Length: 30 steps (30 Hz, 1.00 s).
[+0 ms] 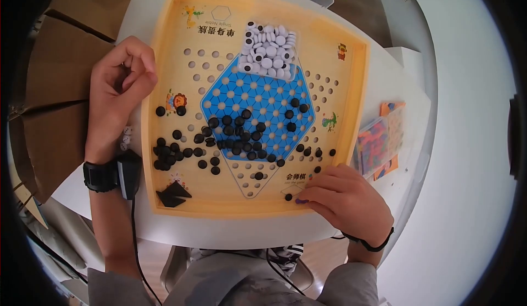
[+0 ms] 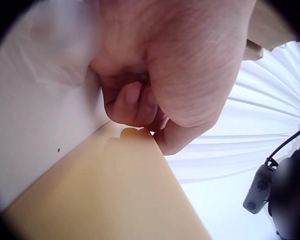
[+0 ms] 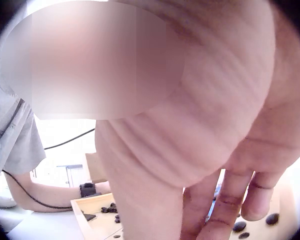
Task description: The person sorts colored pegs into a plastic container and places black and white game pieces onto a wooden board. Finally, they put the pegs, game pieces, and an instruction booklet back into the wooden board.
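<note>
At the wooden tray's (image 1: 219,211) near right corner, R hand (image 1: 354,204) fingertips contact a purple pc. (image 1: 301,201) beside a loose black disc (image 1: 289,197) — pinch vs. touch: cannot tell. L hand (image 1: 107,97): beside the tray's left wall, fingers loosely curled, no obj. visible in grasp.

Status, approx. partway: white discs (image 1: 267,62) grouped in the clear box (image 1: 297,59) at the tray's far side, w/ a few black ones mixed in. Outstanding: most black discs (image 1: 213,122) loose on the blue pattern and tray floor, mainly near left/center; black triangles (image 1: 173,195) unboxed, near left corner.
</note>
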{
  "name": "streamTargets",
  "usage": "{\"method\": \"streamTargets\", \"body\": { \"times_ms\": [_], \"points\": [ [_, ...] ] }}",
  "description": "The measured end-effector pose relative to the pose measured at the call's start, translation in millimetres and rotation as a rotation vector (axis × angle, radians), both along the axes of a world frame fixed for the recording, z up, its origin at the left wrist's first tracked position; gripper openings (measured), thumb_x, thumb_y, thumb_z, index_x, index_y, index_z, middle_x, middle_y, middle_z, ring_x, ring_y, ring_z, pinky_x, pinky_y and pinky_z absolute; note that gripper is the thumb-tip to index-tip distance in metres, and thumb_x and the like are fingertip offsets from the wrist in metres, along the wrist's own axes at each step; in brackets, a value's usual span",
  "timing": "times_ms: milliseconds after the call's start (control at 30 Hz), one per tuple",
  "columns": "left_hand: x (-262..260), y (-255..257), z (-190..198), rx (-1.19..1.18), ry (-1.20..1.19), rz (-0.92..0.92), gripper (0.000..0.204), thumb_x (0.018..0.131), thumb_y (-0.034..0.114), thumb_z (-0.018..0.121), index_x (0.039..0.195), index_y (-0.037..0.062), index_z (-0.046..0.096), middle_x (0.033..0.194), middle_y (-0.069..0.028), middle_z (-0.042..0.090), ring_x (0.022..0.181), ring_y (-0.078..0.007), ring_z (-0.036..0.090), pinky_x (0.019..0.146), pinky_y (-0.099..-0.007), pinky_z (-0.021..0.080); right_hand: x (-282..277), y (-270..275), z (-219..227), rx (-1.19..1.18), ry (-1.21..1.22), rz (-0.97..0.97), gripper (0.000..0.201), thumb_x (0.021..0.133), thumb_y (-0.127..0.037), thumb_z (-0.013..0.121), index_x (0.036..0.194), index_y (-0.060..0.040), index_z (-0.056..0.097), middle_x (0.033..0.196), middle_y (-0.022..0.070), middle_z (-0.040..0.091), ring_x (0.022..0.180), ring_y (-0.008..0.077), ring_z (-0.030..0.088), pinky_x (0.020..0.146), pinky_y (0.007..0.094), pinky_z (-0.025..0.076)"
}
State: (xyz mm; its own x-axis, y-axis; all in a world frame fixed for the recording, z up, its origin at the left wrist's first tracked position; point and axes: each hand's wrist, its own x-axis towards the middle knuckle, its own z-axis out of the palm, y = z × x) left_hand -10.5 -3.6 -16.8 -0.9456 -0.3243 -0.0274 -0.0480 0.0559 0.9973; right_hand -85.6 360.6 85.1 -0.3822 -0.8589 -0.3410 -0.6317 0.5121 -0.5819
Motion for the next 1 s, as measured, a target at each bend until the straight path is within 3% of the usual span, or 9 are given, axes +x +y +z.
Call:
{"method": "streamTargets", "body": {
  "times_ms": [133, 367, 533, 867, 1000],
  "points": [
    [-2.4, 2.9, 3.8, -0.016, 0.007, 0.004, 0.014, 0.088, -0.007, 0.064, 0.092, 0.0066, 0.062, 0.072, 0.0114, 0.034, 0.068, -0.0001, 0.031, 0.066, -0.0183, 0.025, -7.3, -9.3, 0.9, 0.094, 0.007, 0.129, 0.016, 0.081, -0.017, 0.081, 0.091, -0.0074, 0.075, 0.086, 0.0051, 0.069, 0.084, 0.0247, 0.066, 0.074, 0.0384, 0.052],
    [-3.6, 0.5, 5.1, -0.016, 0.024, -0.028, 0.012, 0.090, -0.004, 0.066, 0.091, 0.0070, 0.063, 0.071, 0.0112, 0.030, 0.066, -0.0002, 0.030, 0.065, -0.0184, 0.027, -5.2, -12.9, 7.7, 0.198, -0.102, 0.189, 0.010, 0.087, -0.009, 0.071, 0.095, -0.0034, 0.073, 0.087, 0.0076, 0.069, 0.087, 0.0283, 0.068, 0.079, 0.0381, 0.055],
    [-3.7, -0.6, 4.0, 0.000, 0.043, -0.060, 0.011, 0.090, -0.004, 0.065, 0.092, 0.0072, 0.063, 0.070, 0.0107, 0.028, 0.066, -0.0001, 0.029, 0.065, -0.0183, 0.028, 11.3, -9.0, 8.0, 0.208, -0.092, 0.069, 0.014, 0.089, -0.003, 0.066, 0.101, -0.0012, 0.072, 0.091, 0.0121, 0.070, 0.091, 0.0318, 0.068, 0.081, 0.0399, 0.055],
    [-3.9, -0.5, 1.8, 0.020, 0.082, -0.088, 0.010, 0.091, -0.003, 0.064, 0.091, 0.0072, 0.063, 0.070, 0.0109, 0.028, 0.066, -0.0004, 0.029, 0.063, -0.0197, 0.025, 12.9, 3.5, 4.9, 0.222, -0.158, 0.059, 0.013, 0.098, -0.008, 0.060, 0.107, -0.0034, 0.068, 0.103, 0.0123, 0.065, 0.104, 0.0333, 0.062, 0.091, 0.0405, 0.051],
    [-3.8, -3.4, 0.8, 0.003, 0.082, -0.096, 0.009, 0.092, -0.002, 0.065, 0.090, 0.0071, 0.062, 0.071, 0.0113, 0.028, 0.066, -0.0007, 0.028, 0.063, -0.0196, 0.025, 11.8, 7.3, -8.3, 0.191, -0.156, 0.138, 0.016, 0.102, -0.012, 0.056, 0.108, -0.0028, 0.067, 0.104, 0.0128, 0.064, 0.104, 0.0335, 0.062, 0.091, 0.0404, 0.050]
  ]
}}
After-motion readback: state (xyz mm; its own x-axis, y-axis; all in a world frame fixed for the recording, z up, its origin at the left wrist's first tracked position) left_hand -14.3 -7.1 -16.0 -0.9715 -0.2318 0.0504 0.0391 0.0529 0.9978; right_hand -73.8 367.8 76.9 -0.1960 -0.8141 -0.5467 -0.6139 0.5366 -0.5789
